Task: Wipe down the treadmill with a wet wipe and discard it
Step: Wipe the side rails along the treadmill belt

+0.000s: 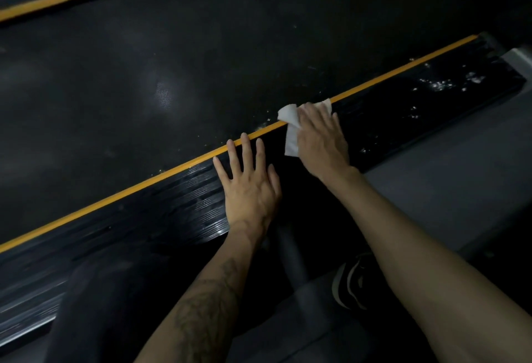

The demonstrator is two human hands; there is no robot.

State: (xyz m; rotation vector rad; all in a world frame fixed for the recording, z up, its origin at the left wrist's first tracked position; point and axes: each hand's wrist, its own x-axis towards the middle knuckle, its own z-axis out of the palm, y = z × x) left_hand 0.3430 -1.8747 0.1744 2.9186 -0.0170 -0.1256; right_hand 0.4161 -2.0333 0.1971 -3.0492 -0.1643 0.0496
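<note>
Black side rail [403, 109] bears both hands [322, 138], wet wipe [290, 132] at its yellow edge [144, 187].

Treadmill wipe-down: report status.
Right hand presses white wet wipe flat on black side rail. Left hand braces, open. White specks ahead. Nothing blocking.

The right hand [321, 139] presses a white wet wipe [290, 126] flat on the black side rail [403, 109] of the treadmill, beside the left hand [249, 187] with spread fingers
</note>
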